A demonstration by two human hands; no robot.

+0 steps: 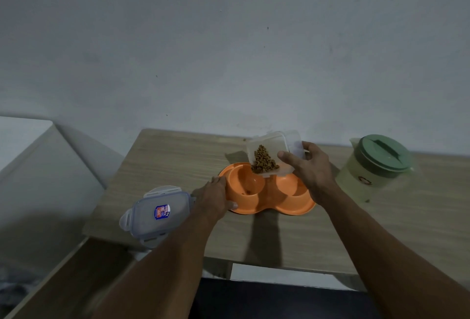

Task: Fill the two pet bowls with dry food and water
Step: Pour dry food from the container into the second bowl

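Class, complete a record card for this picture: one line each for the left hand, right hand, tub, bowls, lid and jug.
left hand: holds the dish's left end
right hand: holds the tub tilted over the left bowl
tub: clear, kibble heaped at its lower edge
left bowl: a few bits of kibble
right bowl: looks dry, partly hidden
lid: flat on the table, left of the dish
jug: right of the dish, closed

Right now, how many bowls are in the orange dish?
2. The left bowl is under the food container, by the left hand holding the orange dish; the right bowl is beside it, partly behind the right hand.
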